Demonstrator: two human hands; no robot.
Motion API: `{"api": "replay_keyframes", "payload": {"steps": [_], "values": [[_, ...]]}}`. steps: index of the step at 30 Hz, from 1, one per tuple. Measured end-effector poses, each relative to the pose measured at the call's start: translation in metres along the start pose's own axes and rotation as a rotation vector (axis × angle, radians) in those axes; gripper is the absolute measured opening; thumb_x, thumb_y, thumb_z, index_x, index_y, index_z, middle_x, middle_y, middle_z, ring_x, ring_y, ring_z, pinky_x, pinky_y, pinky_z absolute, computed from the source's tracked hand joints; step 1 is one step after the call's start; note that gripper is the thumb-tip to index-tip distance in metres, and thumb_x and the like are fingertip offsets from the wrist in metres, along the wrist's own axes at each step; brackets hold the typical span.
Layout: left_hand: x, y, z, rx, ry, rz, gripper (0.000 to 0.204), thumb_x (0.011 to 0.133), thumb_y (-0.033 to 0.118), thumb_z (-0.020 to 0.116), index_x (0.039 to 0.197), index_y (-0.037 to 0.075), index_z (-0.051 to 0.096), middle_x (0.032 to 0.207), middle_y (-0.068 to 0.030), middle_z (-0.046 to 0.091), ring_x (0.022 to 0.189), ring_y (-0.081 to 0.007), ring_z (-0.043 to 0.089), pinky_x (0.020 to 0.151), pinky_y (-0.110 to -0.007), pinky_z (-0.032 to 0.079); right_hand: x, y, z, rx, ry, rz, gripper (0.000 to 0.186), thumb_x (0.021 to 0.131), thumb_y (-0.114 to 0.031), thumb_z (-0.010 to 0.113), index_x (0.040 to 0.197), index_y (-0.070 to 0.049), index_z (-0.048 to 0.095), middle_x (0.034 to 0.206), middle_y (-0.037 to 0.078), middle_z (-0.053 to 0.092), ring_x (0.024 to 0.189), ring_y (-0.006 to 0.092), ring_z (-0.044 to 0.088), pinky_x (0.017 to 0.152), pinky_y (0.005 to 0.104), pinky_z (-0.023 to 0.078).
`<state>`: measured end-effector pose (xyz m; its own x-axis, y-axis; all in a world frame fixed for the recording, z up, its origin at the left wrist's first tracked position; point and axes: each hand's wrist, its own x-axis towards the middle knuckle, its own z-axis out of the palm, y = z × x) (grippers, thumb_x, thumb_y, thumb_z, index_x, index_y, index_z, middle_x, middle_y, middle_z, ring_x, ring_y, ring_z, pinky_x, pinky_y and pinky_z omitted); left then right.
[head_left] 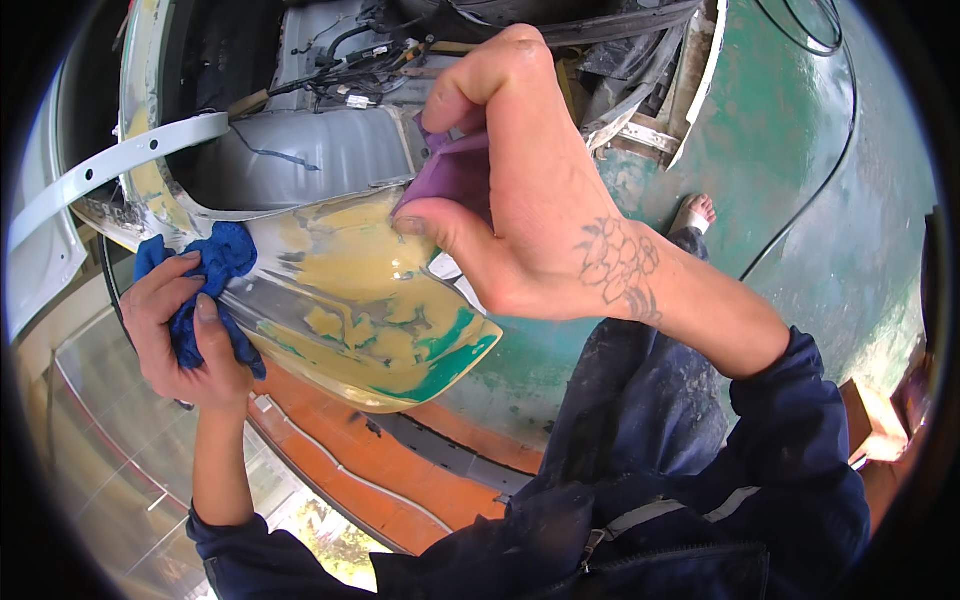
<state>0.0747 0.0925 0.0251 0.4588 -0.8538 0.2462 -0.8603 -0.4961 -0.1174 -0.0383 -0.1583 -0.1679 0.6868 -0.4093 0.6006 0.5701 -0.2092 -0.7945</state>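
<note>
The person's left hand [180, 372] is curled around a bunched blue cloth [232, 248], which lies against the left end of a curved car panel [345, 245]. The panel is patched with yellow, grey and green. The right hand [545, 185] pinches a bent purple sheet [458, 172] between thumb and fingers, at the panel's upper edge; whether the sheet touches the panel cannot be told. Beyond that edge are a grey metal recess [330, 150] and loose wiring [345, 60]. A black cable [852, 110] runs over the green floor [770, 120].
</note>
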Motion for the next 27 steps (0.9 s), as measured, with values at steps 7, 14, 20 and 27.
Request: {"api": "replay_keyframes", "payload": {"steps": [7,14,20,27], "values": [[-0.001,0.001,0.004,-0.017,0.023,0.013,0.018,0.088,0.008,0.059,0.098,-0.006,0.065,0.11,-0.024,0.07,0.106,-0.0312,0.065,0.107,-0.047,0.047,0.0,-0.006,0.0,-0.05,0.06,0.08,0.054,0.071,0.002,0.083,0.113,-0.001,0.049,0.106,0.018,0.05,0.097,0.0389,0.052,0.083,0.0458,0.045],[0.001,0.0,0.005,-0.019,0.05,0.004,0.017,0.088,0.009,0.061,0.097,-0.005,0.065,0.108,-0.0237,0.072,0.103,-0.0319,0.065,0.106,-0.046,0.047,-0.001,0.001,-0.006,-0.078,-0.015,-0.014,0.054,0.071,0.002,0.082,0.115,0.0,0.051,0.108,0.016,0.049,0.096,0.0347,0.051,0.082,0.0427,0.046],[-0.003,-0.002,0.003,-0.024,0.013,0.008,0.018,0.088,0.006,0.059,0.099,-0.006,0.064,0.11,-0.0244,0.071,0.105,-0.0314,0.064,0.11,-0.05,0.046,0.003,0.008,-0.014,-0.152,-0.144,-0.107,0.054,0.073,0.001,0.085,0.115,-0.001,0.05,0.108,0.016,0.051,0.097,0.0333,0.051,0.085,0.0418,0.045],[-0.002,0.003,0.004,-0.008,0.032,0.037,0.016,0.088,0.006,0.058,0.097,-0.006,0.064,0.11,-0.0248,0.071,0.103,-0.0317,0.065,0.105,-0.045,0.047,0.013,0.002,-0.014,-0.123,-0.198,-0.101,0.056,0.078,0.0,0.086,0.117,-0.001,0.046,0.111,0.015,0.047,0.096,0.0281,0.049,0.085,0.0381,0.046]]}}
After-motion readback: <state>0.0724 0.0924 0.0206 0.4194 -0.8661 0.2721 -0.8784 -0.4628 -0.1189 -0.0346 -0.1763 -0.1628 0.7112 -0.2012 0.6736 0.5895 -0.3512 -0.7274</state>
